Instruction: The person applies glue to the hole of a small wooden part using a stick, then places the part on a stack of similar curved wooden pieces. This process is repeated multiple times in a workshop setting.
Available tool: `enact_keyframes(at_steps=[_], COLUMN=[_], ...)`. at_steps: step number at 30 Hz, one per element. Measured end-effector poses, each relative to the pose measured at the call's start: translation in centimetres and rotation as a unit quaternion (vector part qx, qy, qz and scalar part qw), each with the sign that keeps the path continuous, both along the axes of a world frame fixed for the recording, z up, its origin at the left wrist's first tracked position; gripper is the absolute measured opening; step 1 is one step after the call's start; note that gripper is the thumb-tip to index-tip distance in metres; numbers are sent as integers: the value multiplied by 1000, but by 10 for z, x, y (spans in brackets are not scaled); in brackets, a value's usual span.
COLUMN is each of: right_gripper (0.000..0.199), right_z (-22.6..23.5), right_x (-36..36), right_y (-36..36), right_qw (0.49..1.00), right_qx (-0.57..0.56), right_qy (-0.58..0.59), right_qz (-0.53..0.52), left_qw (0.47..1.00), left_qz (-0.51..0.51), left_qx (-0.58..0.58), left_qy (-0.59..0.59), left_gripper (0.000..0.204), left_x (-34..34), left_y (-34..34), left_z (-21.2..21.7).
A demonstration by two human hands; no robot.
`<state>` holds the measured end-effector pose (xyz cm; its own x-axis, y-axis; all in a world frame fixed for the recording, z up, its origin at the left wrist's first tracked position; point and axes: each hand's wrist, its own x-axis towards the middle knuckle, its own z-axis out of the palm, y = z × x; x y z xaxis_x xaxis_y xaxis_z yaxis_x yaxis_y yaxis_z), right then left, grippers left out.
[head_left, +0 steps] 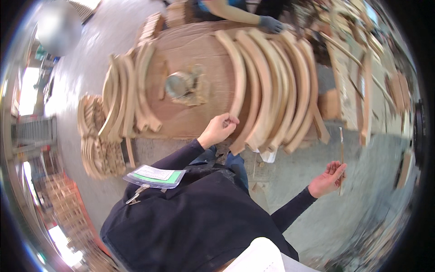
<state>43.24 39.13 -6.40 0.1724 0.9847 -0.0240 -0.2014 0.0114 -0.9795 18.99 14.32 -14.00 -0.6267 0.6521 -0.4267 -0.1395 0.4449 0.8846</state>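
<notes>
My left hand [219, 130] is closed, its fingers pinched at the near end of a curved wooden piece [238, 75] lying on the cardboard-covered table. My right hand [327, 180] is held out to the right, away from the table, with its fingers closed around a thin stick [341, 152]. The stick points upward in the picture and has a whitish tip; its exact kind is not clear. Right of the piece at my left hand, several more curved wooden pieces [268, 90] lie side by side. A round metal tin [176, 85] sits on stained paper, left of centre.
Across the table a co-worker's gloved hand [271, 24] rests near the pieces' far ends. More curved pieces [118, 97] lie at the table's left, beside stacked wood [97, 149]. Wooden boards [358, 86] stand at the right. A badge [156, 176] hangs at my chest.
</notes>
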Motion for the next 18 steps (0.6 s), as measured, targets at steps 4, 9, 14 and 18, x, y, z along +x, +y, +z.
enact_keyframes(at_steps=[4,9,14,18], right_gripper=[19,15,13,11], right_z=[7,15,14,9], right_x=[-76,-155,-208,-233], right_y=[-13,-71,-149,-192], right_qw=[989,938,867,841], right_qx=[25,47,54,63], right_qy=[15,-5,-47,-67], right_qz=[146,343,493,534], left_qw=[986,948,804,724], left_qz=[-107,-20,150,225], left_qx=[-94,-228,-403,-477], left_qy=[89,220,410,445], left_gripper=[24,24,44,65], left_x=[-21,-69,-142,-193], left_y=[-80,-179,-252,-293], left_z=[31,7,-19,-49])
